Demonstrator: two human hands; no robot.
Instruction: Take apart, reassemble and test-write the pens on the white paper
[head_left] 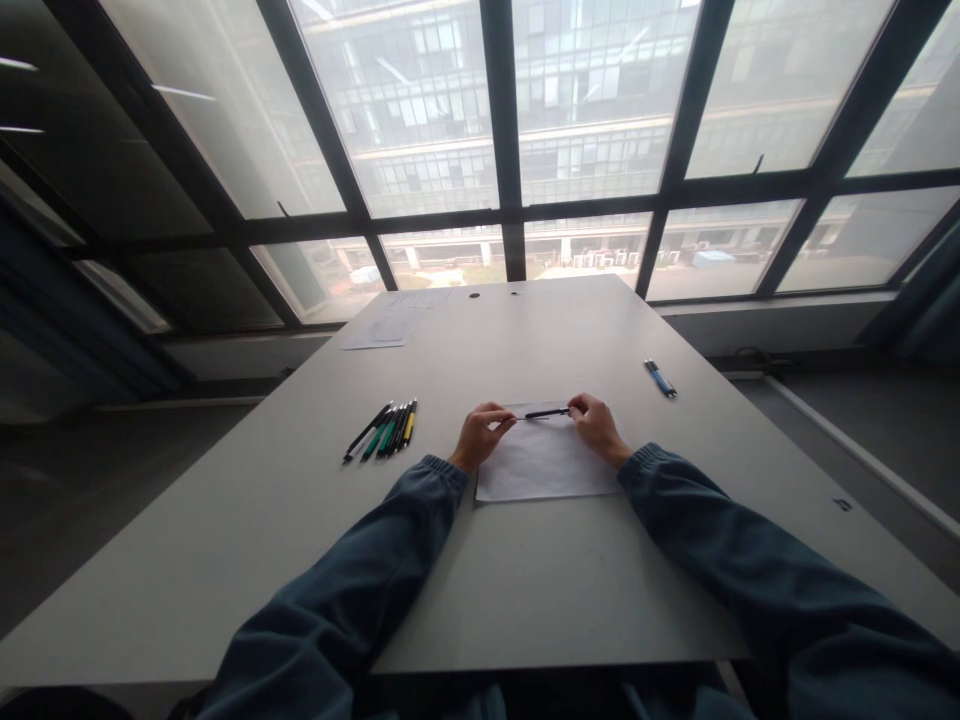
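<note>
My right hand [595, 425] grips a black pen [547, 412] near one end, its fingers closed. The pen lies almost level above a sheet of white paper [547, 465] and points to the left. My left hand [482, 435] is closed in a pinch at the pen's other end. A thin dark rod [520, 417], like a pen refill, shows at its fingertips, in line with the pen. Whether rod and pen touch, I cannot tell. The paper lies flat on the table beneath both hands.
Several black, green and yellow pens [384, 430] lie side by side on the white table [300, 560], left of my left hand. Blue pens [660, 379] lie to the right. Printed sheets [382, 325] rest at the far left, before the windows [427, 110].
</note>
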